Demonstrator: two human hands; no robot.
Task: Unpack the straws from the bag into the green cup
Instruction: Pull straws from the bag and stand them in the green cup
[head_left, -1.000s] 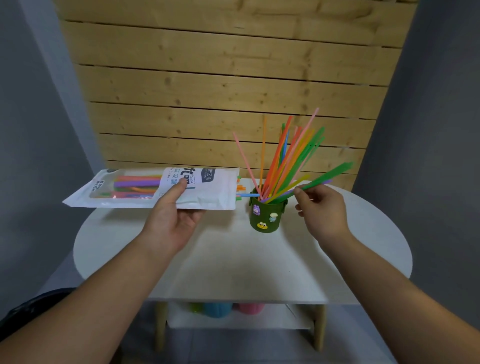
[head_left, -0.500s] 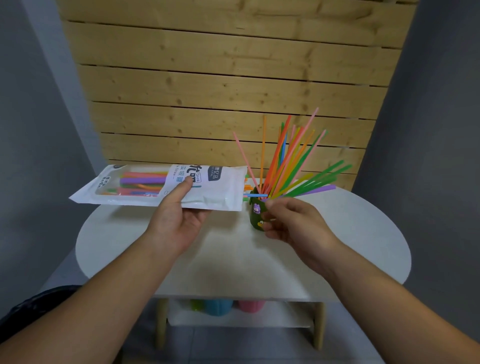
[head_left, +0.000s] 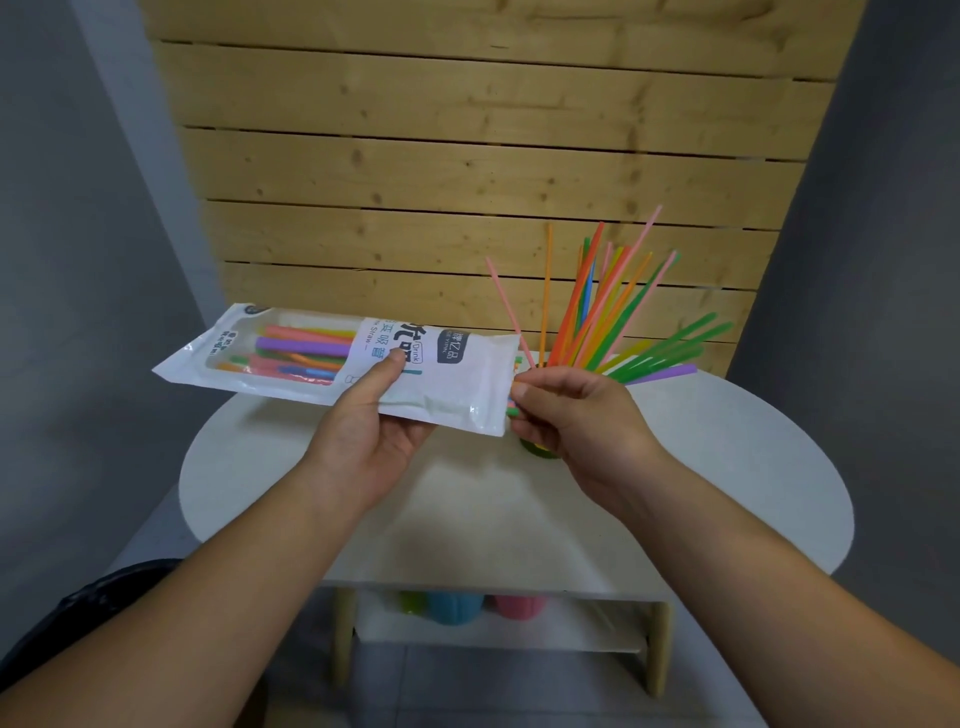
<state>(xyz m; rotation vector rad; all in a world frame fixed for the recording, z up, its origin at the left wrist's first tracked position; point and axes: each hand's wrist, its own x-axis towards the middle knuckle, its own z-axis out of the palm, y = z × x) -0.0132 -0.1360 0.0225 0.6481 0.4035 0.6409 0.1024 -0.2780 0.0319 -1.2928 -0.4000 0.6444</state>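
My left hand (head_left: 371, 436) holds a white straw bag (head_left: 457, 382) level above the table, thumb on top. Coloured straws show through its clear window (head_left: 291, 353). My right hand (head_left: 576, 415) is at the bag's open right end, fingertips pinched on the straw ends (head_left: 514, 400) that stick out there. The green cup (head_left: 537, 451) stands on the table behind my right hand, only its bottom edge showing. Several straws (head_left: 597, 312) fan up and to the right out of the cup.
The round white table (head_left: 727, 467) has a lower shelf (head_left: 571, 639) holding green, blue and pink cups. A wooden plank wall (head_left: 467, 156) rises right behind the table, with grey walls on both sides.
My right hand let go of the green straws at the cup and moved left to the bag's open end. The bag shifted slightly right and up.
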